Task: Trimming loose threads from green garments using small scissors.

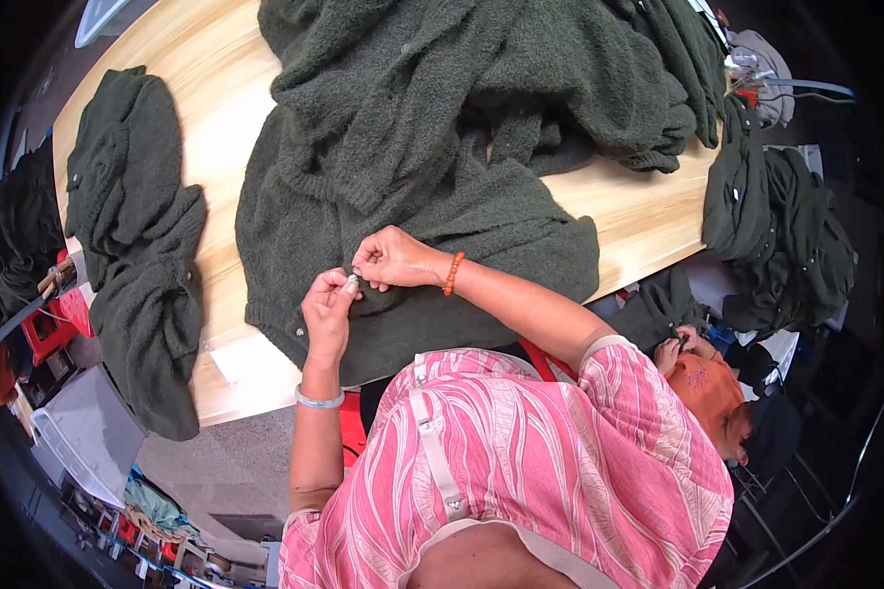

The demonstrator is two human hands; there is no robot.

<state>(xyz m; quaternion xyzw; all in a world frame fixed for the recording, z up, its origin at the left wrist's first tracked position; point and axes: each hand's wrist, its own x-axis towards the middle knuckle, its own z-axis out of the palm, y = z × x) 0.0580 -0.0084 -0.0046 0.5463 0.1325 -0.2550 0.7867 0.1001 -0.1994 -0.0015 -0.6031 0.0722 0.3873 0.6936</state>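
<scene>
Near the edge of the pale wooden table, the left hand pinches a small silver button. The right hand pinches the fuzzy dark green sweater beside it. 1 button lower down looks done. Farther back, more green sweaters wait in heaps.
</scene>
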